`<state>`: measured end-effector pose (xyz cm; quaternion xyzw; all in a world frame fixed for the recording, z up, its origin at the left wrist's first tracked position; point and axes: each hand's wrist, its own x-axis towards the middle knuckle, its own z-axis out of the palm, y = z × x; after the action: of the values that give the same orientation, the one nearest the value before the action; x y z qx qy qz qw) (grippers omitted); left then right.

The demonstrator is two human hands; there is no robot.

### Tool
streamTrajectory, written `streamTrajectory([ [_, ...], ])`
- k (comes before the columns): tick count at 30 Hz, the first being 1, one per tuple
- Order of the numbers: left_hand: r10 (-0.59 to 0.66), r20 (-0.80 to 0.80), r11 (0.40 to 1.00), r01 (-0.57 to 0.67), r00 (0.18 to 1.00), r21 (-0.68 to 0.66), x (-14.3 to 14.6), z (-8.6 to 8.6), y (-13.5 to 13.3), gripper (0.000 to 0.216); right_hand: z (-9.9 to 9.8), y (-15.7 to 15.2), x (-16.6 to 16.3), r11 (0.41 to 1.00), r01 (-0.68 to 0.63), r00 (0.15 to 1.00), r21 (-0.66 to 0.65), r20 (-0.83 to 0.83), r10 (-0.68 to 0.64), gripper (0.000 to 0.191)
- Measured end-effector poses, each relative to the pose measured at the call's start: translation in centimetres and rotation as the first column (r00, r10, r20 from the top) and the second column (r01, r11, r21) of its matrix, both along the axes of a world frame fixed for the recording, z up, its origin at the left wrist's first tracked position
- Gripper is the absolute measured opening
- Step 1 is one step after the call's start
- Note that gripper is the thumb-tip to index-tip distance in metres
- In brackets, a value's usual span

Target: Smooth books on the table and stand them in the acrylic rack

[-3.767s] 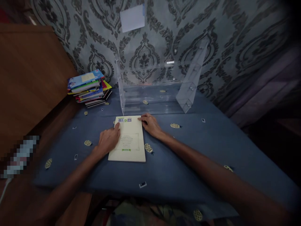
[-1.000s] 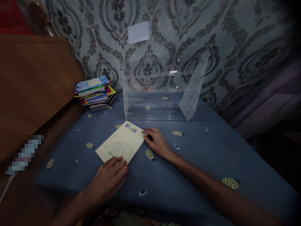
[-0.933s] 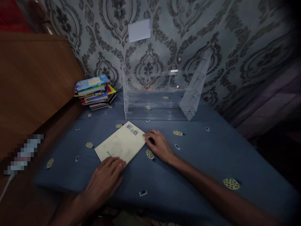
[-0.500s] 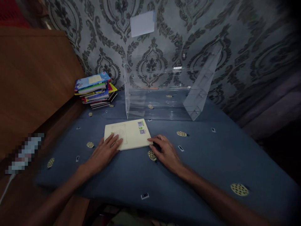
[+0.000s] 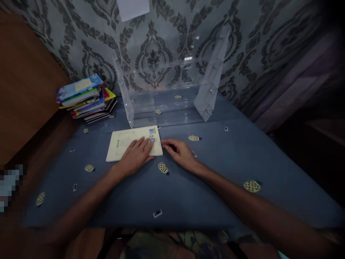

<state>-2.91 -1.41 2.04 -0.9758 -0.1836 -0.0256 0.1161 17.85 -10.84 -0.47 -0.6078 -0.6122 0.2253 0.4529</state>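
Observation:
A thin cream-coloured book (image 5: 114,145) lies flat on the table, with green print, a barcode and a square code on its upward side. My left hand (image 5: 136,154) rests over its right half, fingers stretched out and flat on the cover. Beside the book's right edge is my right hand (image 5: 179,153), its fingers bent and the index fingertip at that edge. A gap shows between its thumb and index finger, and nothing is held there. Behind the book stands a clear acrylic rack (image 5: 206,93) with see-through shelves.
At the back left is a stack of books (image 5: 87,99), with a blue one on top. A blue cloth (image 5: 205,201) printed with yellow pineapples covers the table. A brown wooden panel (image 5: 27,86) borders the left side. White paper (image 5: 133,8) hangs on the patterned wall.
My left hand has slid rightward across the book, uncovering its left half. My right hand remains by the right edge, a little higher along it. The whole view has shifted.

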Motion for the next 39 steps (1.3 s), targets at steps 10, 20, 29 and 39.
streamTrajectory([
  [10, -0.026, 0.063, 1.0, 0.026, 0.998, -0.012, 0.5, 1.3, -0.4, 0.036, 0.0, 0.0, 0.1, 0.999, 0.006, 0.998, 0.036, -0.062, -0.004, 0.033],
  [20, 0.024, 0.071, 0.996, -0.018, 0.997, -0.088, 0.7, 2.4, -0.5, 0.032, 0.2, -0.4, 0.3, 0.996, 0.003, 1.0, 0.091, 0.003, -0.003, 0.032],
  [29, 0.055, 0.018, 0.989, -0.052, 0.998, -0.138, 0.8, 2.9, -0.8, 0.032, 1.0, -1.2, -0.1, 0.997, -0.006, 0.999, 0.082, 0.054, 0.001, 0.031],
  [39, -0.037, 0.031, 0.995, 0.04, 0.999, -0.09, 0.5, 1.8, -0.9, 0.034, 1.0, -1.6, -0.6, 0.987, -0.141, 0.94, 0.083, 0.323, 0.107, 0.032],
])
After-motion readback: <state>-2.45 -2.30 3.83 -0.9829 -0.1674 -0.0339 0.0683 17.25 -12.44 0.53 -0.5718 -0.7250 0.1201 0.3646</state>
